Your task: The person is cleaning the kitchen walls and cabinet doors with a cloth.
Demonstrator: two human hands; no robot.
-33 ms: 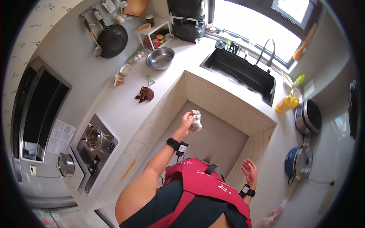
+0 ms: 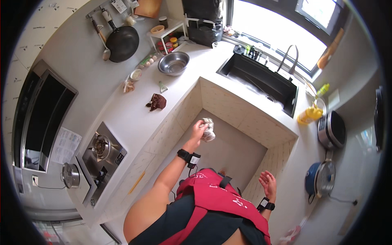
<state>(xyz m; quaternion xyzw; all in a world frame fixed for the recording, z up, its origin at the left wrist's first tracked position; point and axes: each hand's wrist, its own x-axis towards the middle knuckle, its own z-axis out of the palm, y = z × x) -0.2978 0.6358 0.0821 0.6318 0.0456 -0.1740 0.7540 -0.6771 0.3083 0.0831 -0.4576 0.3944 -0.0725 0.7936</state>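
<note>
My left hand (image 2: 198, 131) is closed on a small crumpled, see-through plastic bag (image 2: 208, 132). Something whitish shows in the bag, but its kind is unclear. Hand and bag are held over the floor, in front of the counter's inner corner. Low on the right, my right hand (image 2: 268, 184) is raised with its fingers apart and nothing in it. A dark brown crumpled bundle (image 2: 157, 102) lies on the left counter, nearest to my left hand. Beyond it are a green peeler (image 2: 163, 87) and a steel bowl (image 2: 174, 63).
A gas stove (image 2: 105, 152) with a pot on it is set into the left counter. The black sink (image 2: 261, 83) lies ahead under the window. Along the right stand a yellow bottle (image 2: 309, 115), a silver-and-black appliance (image 2: 331, 130) and a blue electric pot (image 2: 319, 178).
My left hand and the plastic bag have shifted very slightly to the left. My right hand keeps its pose.
</note>
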